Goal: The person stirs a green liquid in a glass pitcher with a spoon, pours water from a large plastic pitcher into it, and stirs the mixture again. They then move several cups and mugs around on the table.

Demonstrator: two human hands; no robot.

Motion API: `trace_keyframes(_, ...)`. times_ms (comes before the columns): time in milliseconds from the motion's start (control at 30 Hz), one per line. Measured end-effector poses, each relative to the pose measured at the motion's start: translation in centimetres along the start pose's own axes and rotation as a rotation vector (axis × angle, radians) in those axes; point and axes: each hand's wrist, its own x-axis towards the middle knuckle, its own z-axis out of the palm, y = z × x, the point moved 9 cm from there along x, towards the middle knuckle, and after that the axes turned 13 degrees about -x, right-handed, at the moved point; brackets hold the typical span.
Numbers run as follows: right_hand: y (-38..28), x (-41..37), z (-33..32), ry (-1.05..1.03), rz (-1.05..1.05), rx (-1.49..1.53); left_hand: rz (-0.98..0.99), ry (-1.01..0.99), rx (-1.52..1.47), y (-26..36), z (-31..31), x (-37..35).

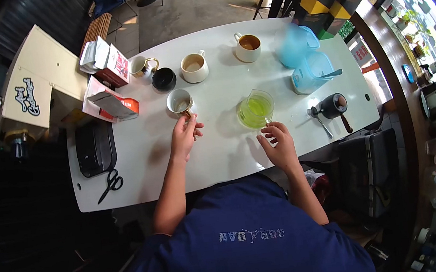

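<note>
My left hand (pixel 184 136) grips the handle of a small white cup (pixel 179 101) that stands on the white table (pixel 138 145). My right hand (pixel 278 142) pinches a thin stirrer that reaches into a glass pitcher of green liquid (pixel 256 109). The pitcher stands just beyond my right hand, to the right of the cup.
Farther back stand a black bowl (pixel 163 79), a white mug (pixel 194 67), a cup of brown liquid (pixel 248 47) and two blue jugs (pixel 306 59). A black pot (pixel 333 105) with a spoon is at right. Boxes (pixel 112 102), a black case (pixel 95 147) and scissors (pixel 109 185) lie left.
</note>
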Motion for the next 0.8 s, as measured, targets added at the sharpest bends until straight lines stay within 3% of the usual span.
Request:
trace_keyframes(67,0.4,0.2,-0.6,0.065,0.028,0.076,0.01,0.024,-0.004,-0.4,-0.5,-0.1)
trace_keyframes(433,1.0,1.8,0.0,-0.006,-0.002,0.097,0.102,0.15,0.031,-0.5,-2.6,-2.2)
trace_keyframes(500,1.8,2.0,0.3,-0.039,0.099,0.196,0.107,0.18,0.027,-0.4,-3.0,-2.9)
trace_keyframes(800,1.8,3.2,0.4,-0.093,0.071,0.116,0.138,0.313,0.01,-0.8,-5.4,-4.4)
